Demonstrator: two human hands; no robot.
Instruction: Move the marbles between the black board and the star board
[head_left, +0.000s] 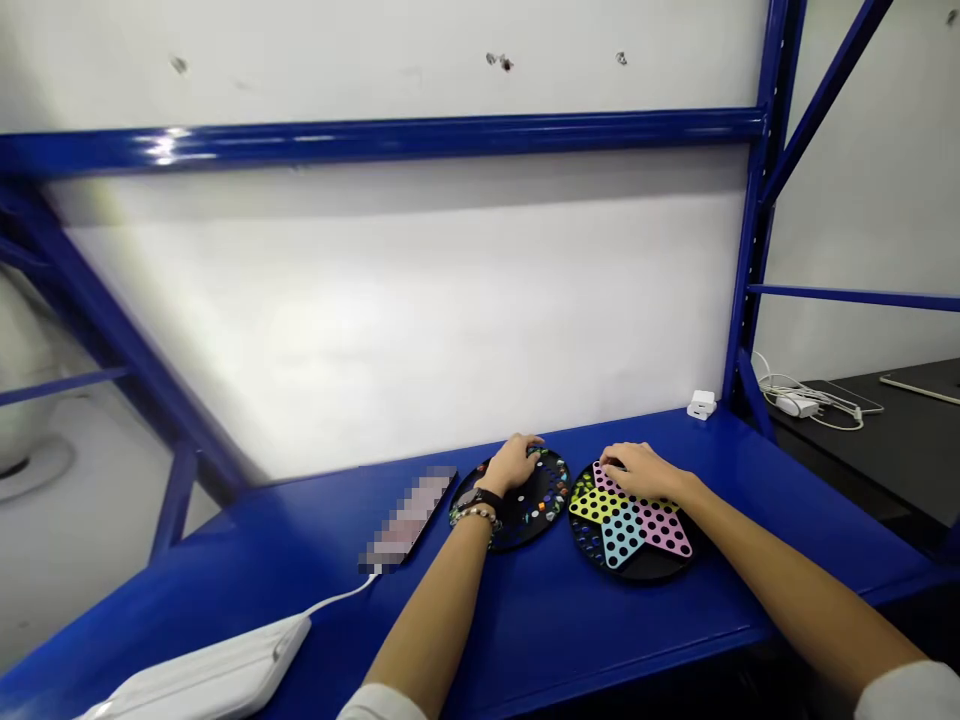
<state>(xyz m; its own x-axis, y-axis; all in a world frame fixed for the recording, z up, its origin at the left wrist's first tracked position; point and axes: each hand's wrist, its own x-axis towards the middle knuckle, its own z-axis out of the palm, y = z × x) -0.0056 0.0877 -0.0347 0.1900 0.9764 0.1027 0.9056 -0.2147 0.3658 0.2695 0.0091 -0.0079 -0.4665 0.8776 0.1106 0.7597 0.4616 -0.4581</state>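
My left hand (513, 463), wearing a beaded bracelet, is over a round black tray (517, 525) with small colourful pieces scattered mostly around its rim. Its fingers point right and bend down, a gap showing between them, with nothing visible in them. On the right, my right hand (639, 470) rests over the upper part of a star-shaped game board (624, 535) in pink, yellow and light blue, full of round dark holes. Its fingertips are closed together at the upper pink point; anything in them is hidden. Under the star sits a round black base (660, 573), with green and dark blue pieces in its side compartments.
A phone (411, 518) with a blurred screen lies left of the tray, cabled to a long white device (217, 668). A white charger (702, 404) stands at the back right of the blue table (555, 640). Blue metal bars (390, 140) frame the table; cables (814, 395) lie on a dark surface.
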